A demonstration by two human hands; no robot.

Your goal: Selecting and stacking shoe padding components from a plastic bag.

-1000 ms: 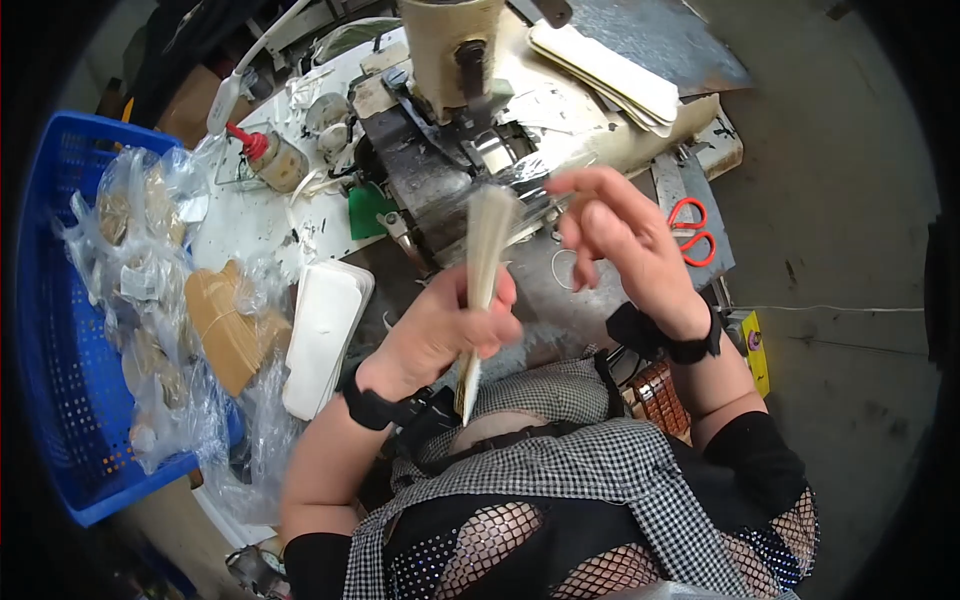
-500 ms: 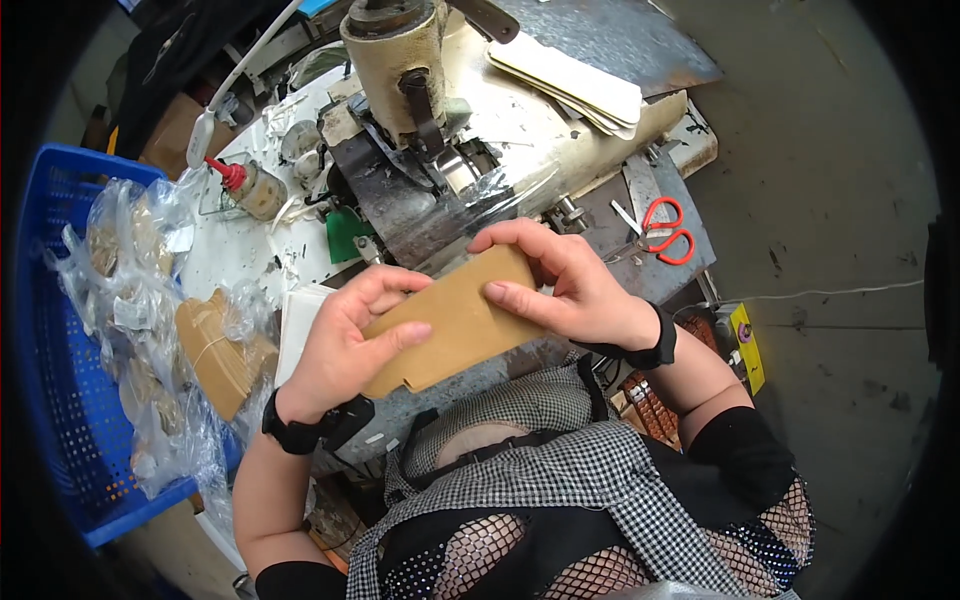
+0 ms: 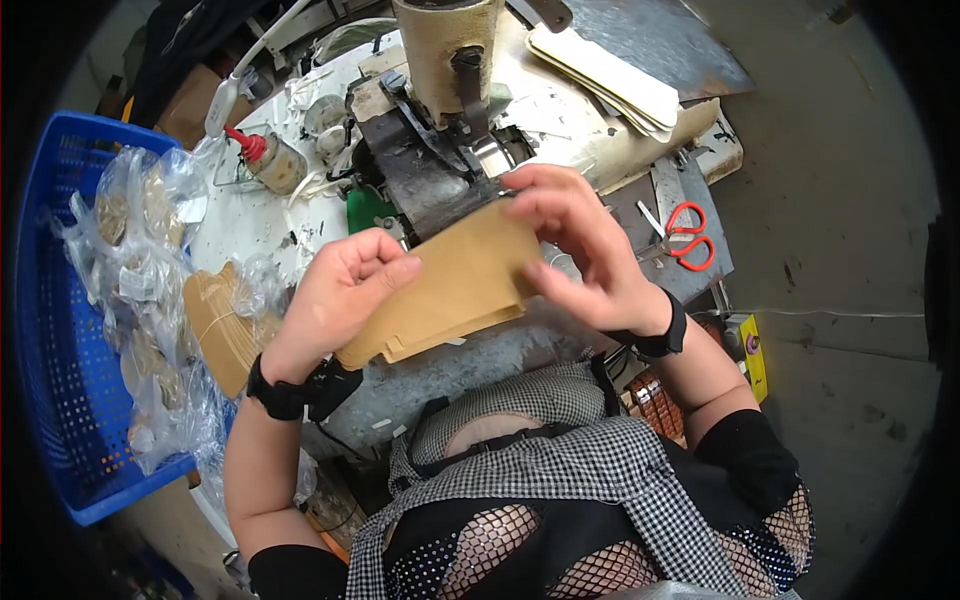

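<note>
A small stack of flat tan pieces (image 3: 455, 275), smooth like leather or card, is tilted in front of me; a second layer shows along its lower edge, with a notch near the left end. My left hand (image 3: 345, 290) is closed on the left end, thumb on top and fingers underneath. At the right end, my right hand (image 3: 590, 250) has its fingers and thumb spread apart. Its fingertips are close to the edge of the stack; whether they touch it I cannot tell, and the thumb is slightly blurred.
A machine (image 3: 450, 70) with a metal bed stands just beyond my hands. Red-handled scissors (image 3: 690, 237) lie to the right, below long cream strips (image 3: 605, 80). A red-capped bottle (image 3: 272, 162) stands at the left. A blue basket (image 3: 60, 400) holds plastic bags and tied tan pieces (image 3: 215, 325).
My right hand has loosened, its thumb coming off the top of the stack and its fingers spreading. The layers now show slightly offset. My left hand still grips the left end.
</note>
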